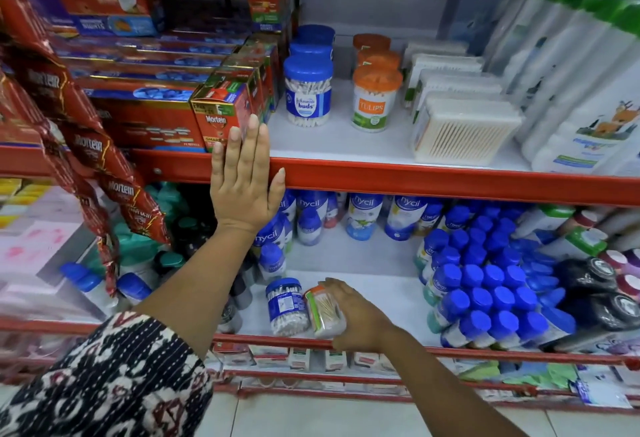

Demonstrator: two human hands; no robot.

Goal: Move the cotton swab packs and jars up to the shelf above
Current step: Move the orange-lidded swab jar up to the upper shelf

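Note:
On the lower shelf my right hand is shut on a tilted clear swab jar with an orange lid. A blue-lidded swab jar stands right beside it on the left. My left hand lies flat, fingers apart, against the red front edge of the upper shelf. On that upper shelf stand a row of blue-lidded swab jars, a row of orange-lidded Tulips jars and several clear rectangular swab packs.
Red Mortein boxes fill the upper shelf's left; white bottles fill its right. Red sachet strips hang at left. Blue-capped Nycil bottles crowd the lower shelf's right and back. A red rail fronts the lower shelf.

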